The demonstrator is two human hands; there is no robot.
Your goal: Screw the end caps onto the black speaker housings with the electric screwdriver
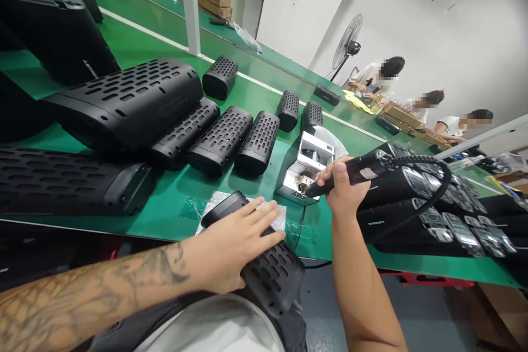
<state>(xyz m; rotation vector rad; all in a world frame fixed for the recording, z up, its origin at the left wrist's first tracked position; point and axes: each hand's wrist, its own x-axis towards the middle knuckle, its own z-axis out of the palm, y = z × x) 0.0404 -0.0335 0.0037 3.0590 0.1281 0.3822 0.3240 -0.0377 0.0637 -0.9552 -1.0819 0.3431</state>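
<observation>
My left hand (237,245) lies flat, fingers spread, on top of a black perforated casing (268,269) that rests on my lap at the table's near edge. My right hand (340,187) is wrapped round a black electric screwdriver (363,168) with a coiled cable; its tip points down at a small white screw-feeder box (303,168) on the green table (173,214). A sheet of bubble wrap (206,212) lies under the far end of the casing.
Several black perforated casings (223,140) stand in a row at the left and centre. Finished black units with silver panels (433,214) lie at the right. A standing fan (346,44), cardboard boxes and three seated people (412,102) are at the far end.
</observation>
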